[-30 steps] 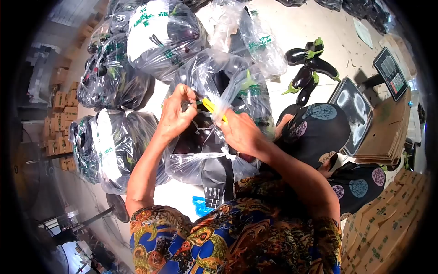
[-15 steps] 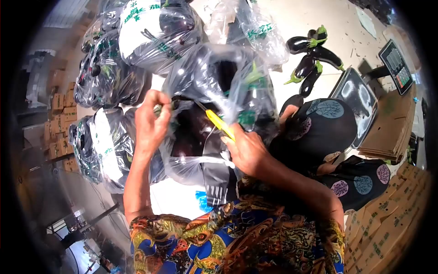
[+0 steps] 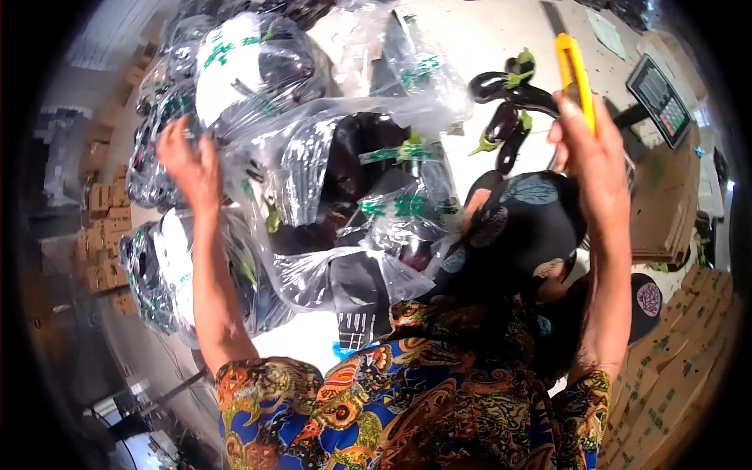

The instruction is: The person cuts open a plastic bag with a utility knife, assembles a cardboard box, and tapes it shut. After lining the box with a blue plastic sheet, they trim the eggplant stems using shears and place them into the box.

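A yellow utility knife (image 3: 576, 82) with its blade out is gripped in my right hand (image 3: 597, 157), raised above the right side of the table near the loose eggplants (image 3: 513, 102). My left hand (image 3: 188, 160) is over the bags on the left, fingers apart, with nothing seen in it. Between my hands lies a clear plastic bag (image 3: 305, 270) with green print, its mouth spread wide. Dark eggplants (image 3: 348, 160) show inside it. A black printed sheet (image 3: 359, 294) hangs at its near edge.
Filled eggplant bags (image 3: 258, 66) crowd the left and back. Close on the right is another person's black patterned sleeve (image 3: 536, 207). Beyond it stand a scale with keypad (image 3: 662, 102) and flattened cardboard (image 3: 662, 211). Cartons (image 3: 674, 352) are at lower right.
My right hand has lifted the knife from the bag up and to the right. My left hand has moved left and opened. The bag's mouth is now spread wider, showing more eggplants.
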Demonstrator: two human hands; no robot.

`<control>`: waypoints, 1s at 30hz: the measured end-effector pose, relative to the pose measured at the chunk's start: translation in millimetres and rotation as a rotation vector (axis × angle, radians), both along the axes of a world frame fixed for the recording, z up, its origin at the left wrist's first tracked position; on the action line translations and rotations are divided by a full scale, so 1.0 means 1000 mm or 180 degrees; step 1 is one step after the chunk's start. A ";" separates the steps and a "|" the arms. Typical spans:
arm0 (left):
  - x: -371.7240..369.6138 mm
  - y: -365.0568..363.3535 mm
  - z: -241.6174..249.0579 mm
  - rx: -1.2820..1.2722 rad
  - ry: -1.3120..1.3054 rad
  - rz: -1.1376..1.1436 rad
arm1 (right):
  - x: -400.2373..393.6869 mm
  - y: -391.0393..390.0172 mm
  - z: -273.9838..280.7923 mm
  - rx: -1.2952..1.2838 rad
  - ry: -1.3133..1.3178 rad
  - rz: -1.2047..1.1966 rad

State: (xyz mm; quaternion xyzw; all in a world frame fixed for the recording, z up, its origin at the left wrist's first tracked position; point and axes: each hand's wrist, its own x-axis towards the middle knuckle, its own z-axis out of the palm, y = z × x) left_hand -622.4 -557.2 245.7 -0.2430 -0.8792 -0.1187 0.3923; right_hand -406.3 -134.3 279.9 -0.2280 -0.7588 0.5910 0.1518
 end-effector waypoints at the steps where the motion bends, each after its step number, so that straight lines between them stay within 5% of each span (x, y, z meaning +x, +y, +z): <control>1: 0.022 0.019 0.014 -0.0072 0.0284 0.0214 | 0.000 0.020 -0.003 -0.0029 -0.0003 -0.0094; 3: 0.063 0.040 0.023 0.0162 -0.0553 -0.0349 | 0.002 0.064 -0.030 -0.0116 -0.0019 -0.0312; 4: 0.089 0.054 0.023 0.0734 -0.1789 -0.0622 | 0.006 0.078 -0.049 -0.0152 -0.0005 -0.0455; 8: 0.148 0.082 -0.001 0.0274 -0.4185 -0.1203 | 0.039 0.111 -0.164 -0.0105 -0.0594 -0.0632; 9: 0.148 0.076 -0.017 -0.0493 -0.3450 -0.1491 | 0.054 0.115 -0.189 0.0062 -0.0968 -0.0514; 10: 0.154 0.080 -0.019 -0.0195 -0.4032 -0.0969 | 0.073 0.129 -0.255 0.0505 -0.0626 -0.0437; 12: 0.163 0.089 -0.018 -0.0011 -0.3683 -0.0783 | 0.109 0.112 -0.315 -0.2335 -0.0193 -0.1078; 13: 0.164 0.090 -0.021 -0.0092 -0.3598 -0.0761 | 0.123 0.104 -0.333 -0.2477 -0.0396 -0.1243; 16: 0.149 0.088 -0.035 -0.0468 -0.3536 -0.0870 | 0.151 0.084 -0.362 -0.0362 -0.1643 -0.0841; 18: 0.136 0.086 -0.038 -0.0297 -0.3791 -0.0929 | 0.163 0.073 -0.376 0.0138 -0.2075 -0.0696; 20: 0.140 0.088 -0.032 -0.0687 -0.3055 -0.1672 | 0.171 0.064 -0.384 0.0397 -0.2364 -0.0595; 22: 0.157 0.085 -0.029 -0.0489 -0.3643 -0.1908 | 0.177 0.056 -0.390 0.0599 -0.2574 -0.0512; 24: 0.179 0.097 -0.012 0.0157 -0.5448 -0.0740 | 0.174 0.049 -0.394 0.0791 -0.2649 -0.0423; 26: 0.183 0.102 -0.003 0.0464 -0.3931 -0.1697 | 0.166 0.048 -0.395 0.1007 -0.2648 -0.0369; 28: 0.165 0.114 0.042 0.0707 -0.2585 -0.1189 | 0.158 0.056 -0.411 0.1299 -0.2452 -0.0363; 30: 0.139 0.140 0.081 0.1777 -0.2390 -0.1099 | 0.142 0.065 -0.424 0.1578 -0.2010 -0.0372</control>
